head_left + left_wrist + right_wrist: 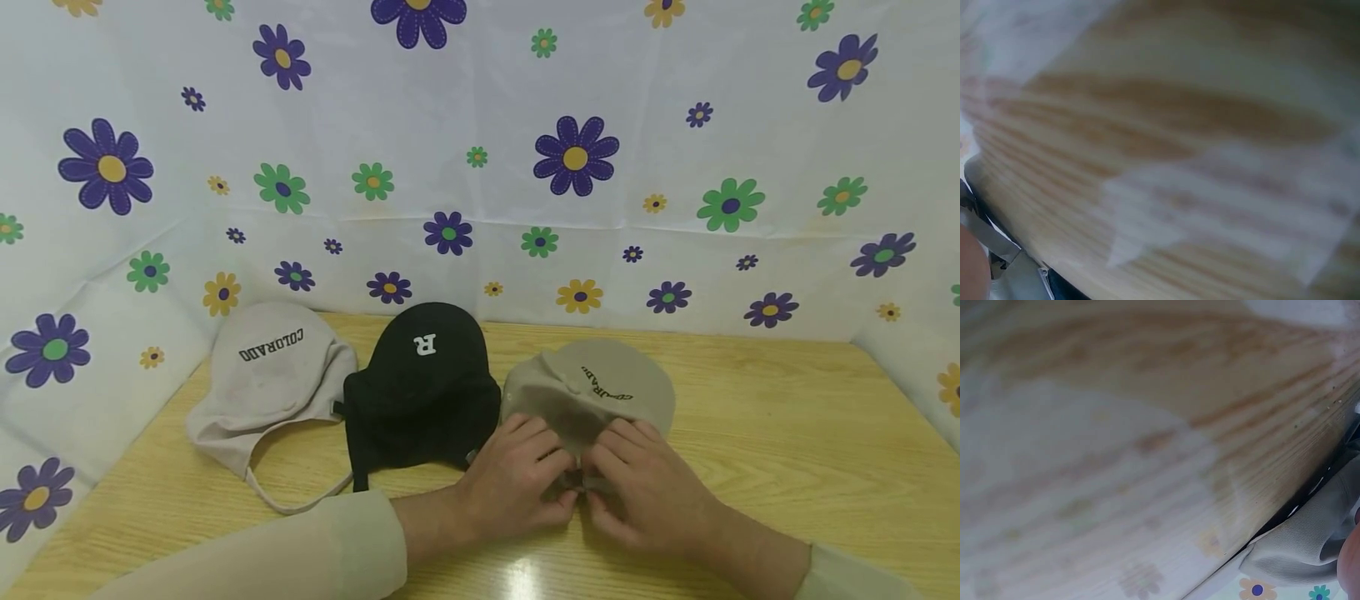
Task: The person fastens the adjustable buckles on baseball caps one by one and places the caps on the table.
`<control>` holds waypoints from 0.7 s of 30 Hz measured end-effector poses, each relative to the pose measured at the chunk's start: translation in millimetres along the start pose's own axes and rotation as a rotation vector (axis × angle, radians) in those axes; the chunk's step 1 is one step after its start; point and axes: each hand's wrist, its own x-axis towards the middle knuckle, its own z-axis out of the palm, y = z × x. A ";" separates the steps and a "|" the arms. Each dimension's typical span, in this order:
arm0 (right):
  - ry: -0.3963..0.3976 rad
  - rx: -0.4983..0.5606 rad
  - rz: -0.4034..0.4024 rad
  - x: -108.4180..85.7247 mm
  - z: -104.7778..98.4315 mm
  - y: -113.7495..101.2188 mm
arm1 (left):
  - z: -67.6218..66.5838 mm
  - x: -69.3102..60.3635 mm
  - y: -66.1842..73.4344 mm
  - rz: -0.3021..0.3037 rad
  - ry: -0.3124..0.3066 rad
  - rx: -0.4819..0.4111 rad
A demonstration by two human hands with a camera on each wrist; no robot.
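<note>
I'm pinching tan rounded cloth cap [637, 371] at six o'clock, left hand [517, 477] and right hand [651, 485]; black rounded cloth cap [427, 392] lying toward ten.

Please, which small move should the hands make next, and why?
Probably, gently adjust the tan cap at its strap: the left hand and right hand both pinch there, fingertips close together, though whether the strap is fastened cannot be seen.
</note>
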 end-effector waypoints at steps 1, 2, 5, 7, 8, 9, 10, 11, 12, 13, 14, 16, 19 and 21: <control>0.005 0.001 -0.004 0.0 0.2 0.2 | 0.0 0.0 0.0 0.001 0.001 0.000; 0.010 0.003 -0.010 0.2 0.4 0.4 | 0.0 0.0 0.0 0.001 0.002 0.000; 0.045 0.024 -0.038 1.1 1.3 1.2 | 0.2 -0.1 -0.1 0.002 0.009 0.002; 0.063 0.032 -0.050 1.6 1.9 1.6 | 0.5 0.0 -0.2 0.004 0.012 0.007; 0.068 0.034 -0.053 1.8 2.1 1.8 | 0.6 0.0 -0.2 0.006 0.013 0.009; 0.072 0.035 -0.055 1.9 2.3 1.9 | 0.8 0.1 -0.3 0.006 0.014 0.010; 0.074 0.034 -0.056 1.9 2.4 2.0 | 0.9 0.1 -0.3 0.008 0.015 0.012; 0.079 0.034 -0.060 2.0 2.7 2.2 | 1.0 0.1 -0.3 0.010 0.017 0.015; 0.081 0.034 -0.062 2.1 2.7 2.2 | 1.1 0.1 -0.2 0.012 0.019 0.019; 0.087 0.035 -0.066 2.2 2.7 2.2 | 1.2 0.2 -0.2 0.012 0.022 0.020; 0.090 0.033 -0.068 2.3 2.7 2.3 | 1.3 0.2 -0.1 0.013 0.024 0.023; 0.100 0.033 -0.074 2.6 2.6 2.4 | 1.4 0.4 0.0 0.014 0.028 0.026; 0.103 0.027 -0.074 2.7 2.2 2.5 | 1.4 0.6 0.2 0.015 0.028 0.028; 0.100 0.024 -0.070 2.6 2.1 2.6 | 1.3 0.7 0.3 0.015 0.026 0.029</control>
